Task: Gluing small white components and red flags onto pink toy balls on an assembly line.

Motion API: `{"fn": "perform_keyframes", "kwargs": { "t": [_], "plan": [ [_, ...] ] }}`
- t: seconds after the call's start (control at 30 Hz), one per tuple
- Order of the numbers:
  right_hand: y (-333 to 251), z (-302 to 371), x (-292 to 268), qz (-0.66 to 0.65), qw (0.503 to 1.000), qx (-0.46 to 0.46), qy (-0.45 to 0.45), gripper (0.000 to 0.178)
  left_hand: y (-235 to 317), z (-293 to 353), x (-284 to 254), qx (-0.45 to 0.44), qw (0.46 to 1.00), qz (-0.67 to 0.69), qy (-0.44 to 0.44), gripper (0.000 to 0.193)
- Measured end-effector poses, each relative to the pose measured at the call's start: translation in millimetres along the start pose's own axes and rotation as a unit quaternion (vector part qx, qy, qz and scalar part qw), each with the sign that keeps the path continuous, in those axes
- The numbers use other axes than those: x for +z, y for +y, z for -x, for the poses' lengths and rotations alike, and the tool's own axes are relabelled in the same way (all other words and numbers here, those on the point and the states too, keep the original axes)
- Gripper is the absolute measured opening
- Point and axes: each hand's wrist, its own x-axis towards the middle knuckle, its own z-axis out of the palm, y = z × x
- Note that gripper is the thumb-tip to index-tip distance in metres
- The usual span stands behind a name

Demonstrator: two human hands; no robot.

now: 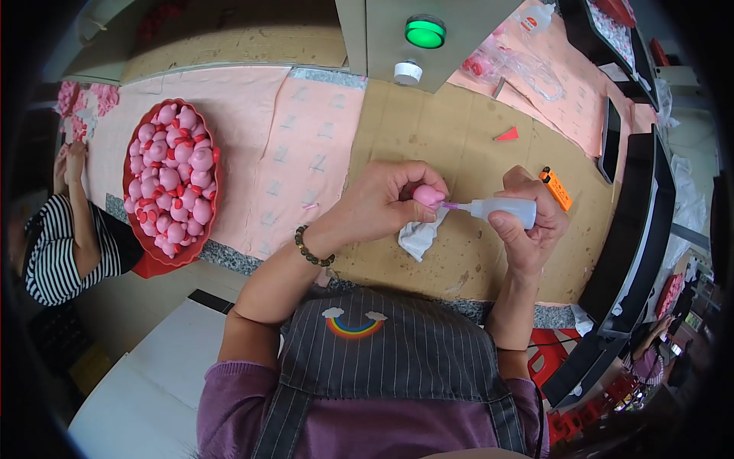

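Note:
Between its thumb and fingers, my left hand [397, 195] pinches a small round pink figure [428, 196]. My right hand [531, 222] is wrapped round a translucent white squeeze bottle [505, 209], tilted on its side. Its thin pinkish nozzle tip [451, 205] points left and reaches the pink figure; whether it touches is hard to make out. Beneath the hands, a crumpled white tissue [419, 236] lies on the brown cardboard [390, 130]. To the left stands a red scalloped basket [217, 172] heaped with pink figures [170, 180] that have red parts.
An orange lighter-like object [556, 189] and a small red cone [507, 134] lie right of my hands. A phone-like black slab [609, 140] rests farther right, by black trays [623, 237]. A metal box with a green light [425, 32] stands ahead. Another person [69, 245] works at far left.

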Motion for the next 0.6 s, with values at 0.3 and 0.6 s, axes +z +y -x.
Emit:
{"fn": "perform_keyframes", "kwargs": {
  "t": [0.3,0.6],
  "plan": [
    [4.5,0.2,-9.4,-0.051,0.998,0.023,0.019,0.021,0.2,0.6,-0.6,0.004,1.0,0.011,0.001,0.021],
    [30.5,-7.6,-22.0,-0.164,0.971,0.114,0.133,0.023,-4.8,-0.1,-1.9,0.034,0.999,0.031,0.018,0.024]
  ]
}}
